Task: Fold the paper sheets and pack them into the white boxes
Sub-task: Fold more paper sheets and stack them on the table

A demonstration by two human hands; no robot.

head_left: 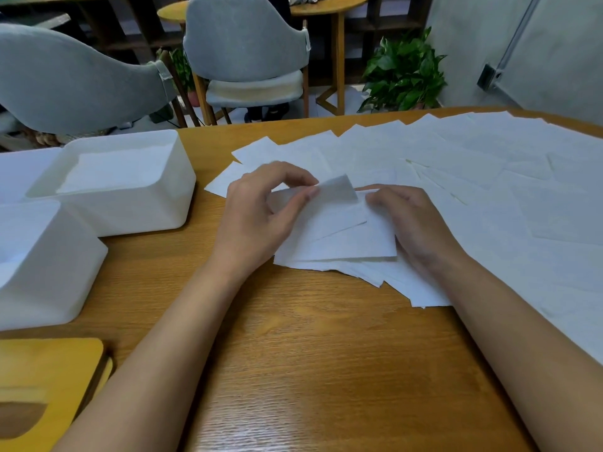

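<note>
Mid-fold on the table, dead centre. Pinching the far corner of the sheet with the left hand, thumb and forefinger closed on the paper, flap lifted off the pile and curled over. Clamping the same sheet's right edge with the right hand, fingers curled down over it, thumb out of sight under the paper. Hands close but apart, only the raised flap between the fingertips. Rest of the sheet flat on a small fanned pile of others at the near end of the spread. Beyond and to the right, loose sheets overlapping all the way to the table's far edge. Over on the left, two white boxes, both open-topped: far box with flat white paper lying inside, near box just beside it, contents impossible to make out. Down in the near left corner, a yellow wooden lid. Past the table, grey chairs and a green plant.
</note>
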